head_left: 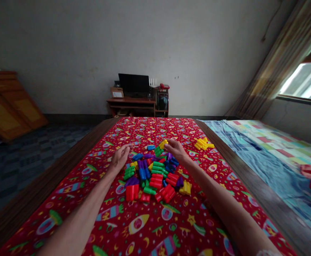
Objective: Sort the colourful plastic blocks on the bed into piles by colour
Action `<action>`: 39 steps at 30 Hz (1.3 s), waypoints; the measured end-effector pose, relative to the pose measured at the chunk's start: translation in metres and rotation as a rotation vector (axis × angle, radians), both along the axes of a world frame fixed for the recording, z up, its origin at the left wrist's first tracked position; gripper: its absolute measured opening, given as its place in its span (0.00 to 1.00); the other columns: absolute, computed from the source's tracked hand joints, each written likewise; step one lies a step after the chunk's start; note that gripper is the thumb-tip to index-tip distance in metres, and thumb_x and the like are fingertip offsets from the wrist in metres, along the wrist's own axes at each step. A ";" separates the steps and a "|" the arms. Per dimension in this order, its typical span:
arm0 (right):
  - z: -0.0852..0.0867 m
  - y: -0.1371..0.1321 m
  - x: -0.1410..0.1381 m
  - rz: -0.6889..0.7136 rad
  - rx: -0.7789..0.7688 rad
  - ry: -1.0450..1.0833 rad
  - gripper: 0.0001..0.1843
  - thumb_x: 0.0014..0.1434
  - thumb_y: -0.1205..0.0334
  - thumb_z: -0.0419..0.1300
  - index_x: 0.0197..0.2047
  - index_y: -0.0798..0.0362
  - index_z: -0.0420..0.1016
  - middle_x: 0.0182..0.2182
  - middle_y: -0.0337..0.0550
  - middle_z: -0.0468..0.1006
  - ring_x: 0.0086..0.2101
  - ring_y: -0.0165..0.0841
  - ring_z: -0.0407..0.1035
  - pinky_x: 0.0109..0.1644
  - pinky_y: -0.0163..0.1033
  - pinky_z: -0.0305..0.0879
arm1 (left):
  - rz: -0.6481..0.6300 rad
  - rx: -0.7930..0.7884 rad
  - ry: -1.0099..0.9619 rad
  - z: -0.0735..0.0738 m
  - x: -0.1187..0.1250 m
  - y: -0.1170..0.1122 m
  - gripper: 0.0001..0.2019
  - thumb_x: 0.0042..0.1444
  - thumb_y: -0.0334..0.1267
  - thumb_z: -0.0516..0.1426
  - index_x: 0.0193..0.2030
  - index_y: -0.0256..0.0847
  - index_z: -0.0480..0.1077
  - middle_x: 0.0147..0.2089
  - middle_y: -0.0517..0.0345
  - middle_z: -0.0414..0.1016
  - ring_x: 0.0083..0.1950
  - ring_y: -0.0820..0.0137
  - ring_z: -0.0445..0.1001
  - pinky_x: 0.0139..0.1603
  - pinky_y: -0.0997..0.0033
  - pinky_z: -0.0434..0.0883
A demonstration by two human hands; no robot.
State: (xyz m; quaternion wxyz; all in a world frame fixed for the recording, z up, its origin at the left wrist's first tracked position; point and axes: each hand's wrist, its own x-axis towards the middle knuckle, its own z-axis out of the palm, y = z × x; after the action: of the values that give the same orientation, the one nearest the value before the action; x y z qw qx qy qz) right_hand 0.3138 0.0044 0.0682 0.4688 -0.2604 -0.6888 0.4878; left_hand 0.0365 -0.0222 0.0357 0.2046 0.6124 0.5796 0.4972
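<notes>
A pile of plastic building blocks (158, 168) in red, green, blue, purple and yellow lies on a red patterned cloth (142, 227). At the pile's far right side, my right hand (177, 150) is closed on a yellow block (163, 144) between thumb and fingers. A green block (158, 151) sits right against its lower end; whether the two are joined I cannot tell. My left hand (121, 156) is at the left edge of the pile, fingers loosely curved and apart, with no block visible in it. Between the hands, a blue block with a pale tip (150, 147) lies beyond the pile.
Several yellow blocks (203, 143) form a separate group on the right. A bed (251, 153) with blue and checkered covers adjoins the right side. Against the far wall is a desk (131, 101) with a monitor (134, 84). A wooden cabinet (11, 106) is at left.
</notes>
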 end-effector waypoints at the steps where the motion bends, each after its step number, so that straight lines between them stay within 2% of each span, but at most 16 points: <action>1: 0.000 -0.005 -0.003 0.017 -0.038 0.036 0.25 0.52 0.39 0.62 0.41 0.53 0.72 0.33 0.41 0.77 0.35 0.34 0.72 0.41 0.38 0.69 | -0.067 0.022 -0.017 0.006 0.009 -0.003 0.28 0.57 0.57 0.48 0.50 0.36 0.72 0.47 0.46 0.80 0.48 0.59 0.78 0.48 0.62 0.74; 5: -0.003 -0.022 -0.021 0.046 -0.059 0.064 0.25 0.50 0.41 0.64 0.41 0.52 0.72 0.33 0.40 0.77 0.36 0.35 0.72 0.42 0.39 0.69 | -0.327 0.030 0.156 0.028 0.049 -0.015 0.31 0.53 0.61 0.55 0.54 0.38 0.72 0.52 0.47 0.78 0.53 0.57 0.76 0.53 0.63 0.72; 7: -0.003 -0.026 -0.027 0.013 0.003 0.003 0.23 0.52 0.42 0.62 0.40 0.53 0.73 0.32 0.40 0.77 0.36 0.35 0.72 0.41 0.38 0.68 | -0.311 0.042 0.284 0.031 0.063 -0.020 0.28 0.52 0.58 0.57 0.52 0.41 0.75 0.51 0.49 0.79 0.52 0.56 0.77 0.53 0.63 0.72; 10: 0.006 -0.022 -0.020 -0.166 0.116 -0.075 0.22 0.57 0.42 0.57 0.37 0.55 0.73 0.29 0.40 0.75 0.33 0.33 0.70 0.37 0.35 0.65 | -0.214 0.028 0.402 0.025 0.066 -0.021 0.21 0.54 0.55 0.57 0.47 0.44 0.78 0.48 0.52 0.81 0.49 0.57 0.78 0.53 0.62 0.72; 13: 0.025 -0.011 0.013 -0.438 0.207 -0.221 0.24 0.60 0.42 0.53 0.36 0.56 0.74 0.27 0.41 0.74 0.30 0.33 0.69 0.34 0.34 0.62 | -0.189 -0.020 0.376 0.016 0.058 -0.018 0.21 0.54 0.54 0.56 0.45 0.43 0.78 0.47 0.53 0.82 0.47 0.58 0.78 0.51 0.62 0.73; 16: 0.045 -0.004 0.067 -0.770 0.243 -0.654 0.18 0.60 0.48 0.56 0.39 0.55 0.77 0.30 0.46 0.78 0.34 0.36 0.72 0.39 0.37 0.63 | -0.195 0.024 0.322 0.010 0.050 -0.013 0.22 0.55 0.56 0.54 0.44 0.41 0.78 0.47 0.51 0.81 0.49 0.58 0.78 0.52 0.61 0.73; 18: 0.051 -0.003 0.106 -0.999 0.138 -0.933 0.17 0.61 0.53 0.56 0.45 0.55 0.78 0.37 0.52 0.80 0.40 0.41 0.73 0.44 0.41 0.64 | -0.202 0.089 0.327 0.008 0.048 -0.010 0.23 0.57 0.56 0.52 0.44 0.40 0.78 0.48 0.49 0.80 0.51 0.59 0.77 0.54 0.60 0.72; 21: 0.044 -0.003 0.152 -1.114 -0.074 -1.161 0.19 0.62 0.55 0.55 0.49 0.56 0.78 0.44 0.59 0.79 0.47 0.47 0.73 0.46 0.45 0.65 | -0.189 0.157 0.341 0.008 0.042 -0.006 0.23 0.60 0.53 0.48 0.45 0.40 0.76 0.49 0.48 0.79 0.52 0.60 0.76 0.57 0.59 0.70; 23: 0.033 -0.003 0.170 -1.102 -0.176 -1.204 0.21 0.62 0.54 0.55 0.51 0.57 0.78 0.46 0.61 0.77 0.49 0.48 0.72 0.47 0.45 0.65 | -0.155 0.157 0.331 0.006 0.034 -0.003 0.23 0.60 0.52 0.47 0.46 0.40 0.75 0.49 0.48 0.79 0.52 0.60 0.76 0.57 0.59 0.71; 26: 0.024 -0.003 0.176 -1.083 -0.240 -1.201 0.24 0.62 0.49 0.55 0.54 0.55 0.76 0.49 0.60 0.76 0.50 0.48 0.71 0.48 0.45 0.65 | -0.100 0.088 0.274 0.000 0.020 -0.001 0.24 0.59 0.54 0.47 0.45 0.40 0.75 0.49 0.47 0.79 0.51 0.59 0.77 0.53 0.59 0.73; 28: 0.028 -0.004 0.169 -1.082 -0.215 -1.203 0.25 0.63 0.47 0.54 0.54 0.55 0.76 0.49 0.60 0.76 0.50 0.47 0.71 0.48 0.44 0.65 | -0.082 0.023 0.205 -0.006 0.011 0.000 0.25 0.58 0.56 0.47 0.44 0.38 0.75 0.47 0.46 0.80 0.48 0.58 0.78 0.50 0.59 0.75; 31: 0.048 -0.009 0.146 -1.045 -0.076 -1.228 0.22 0.66 0.50 0.51 0.52 0.55 0.77 0.46 0.58 0.78 0.47 0.44 0.72 0.45 0.41 0.65 | -0.069 -0.061 0.084 -0.014 0.002 0.002 0.27 0.57 0.58 0.47 0.45 0.37 0.74 0.45 0.46 0.80 0.46 0.58 0.79 0.49 0.59 0.76; 33: 0.062 -0.015 0.124 -0.884 0.046 -1.269 0.20 0.67 0.54 0.50 0.47 0.55 0.79 0.42 0.54 0.80 0.43 0.40 0.74 0.41 0.37 0.63 | -0.065 -0.079 0.040 -0.018 -0.001 0.003 0.27 0.56 0.59 0.48 0.45 0.38 0.74 0.45 0.46 0.81 0.45 0.58 0.79 0.49 0.59 0.75; 35: 0.071 -0.023 0.101 -0.606 0.131 -1.335 0.17 0.66 0.58 0.52 0.43 0.56 0.81 0.37 0.50 0.81 0.38 0.36 0.74 0.37 0.34 0.62 | -0.070 -0.064 0.035 -0.021 -0.001 0.005 0.28 0.54 0.60 0.49 0.44 0.38 0.75 0.46 0.47 0.81 0.45 0.58 0.79 0.50 0.58 0.75; 37: 0.071 -0.035 0.084 -0.366 0.194 -1.400 0.13 0.63 0.59 0.56 0.42 0.55 0.80 0.37 0.48 0.81 0.37 0.35 0.74 0.35 0.33 0.61 | -0.082 -0.047 0.034 -0.022 -0.002 0.006 0.29 0.53 0.62 0.50 0.42 0.38 0.76 0.44 0.47 0.81 0.45 0.58 0.79 0.50 0.58 0.75; 39: 0.064 -0.050 0.078 -0.270 0.272 -1.436 0.12 0.59 0.60 0.61 0.46 0.52 0.79 0.42 0.48 0.80 0.41 0.36 0.74 0.37 0.33 0.62 | -0.094 -0.038 0.032 -0.022 -0.002 0.007 0.30 0.52 0.64 0.50 0.41 0.38 0.76 0.43 0.48 0.81 0.44 0.58 0.79 0.50 0.58 0.75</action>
State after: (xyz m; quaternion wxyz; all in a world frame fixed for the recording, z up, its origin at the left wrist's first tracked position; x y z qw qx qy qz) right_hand 0.3920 -0.0459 0.1318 -0.0126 -0.5374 -0.8420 0.0461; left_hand 0.0345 -0.0153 0.0135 0.2300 0.6428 0.5627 0.4662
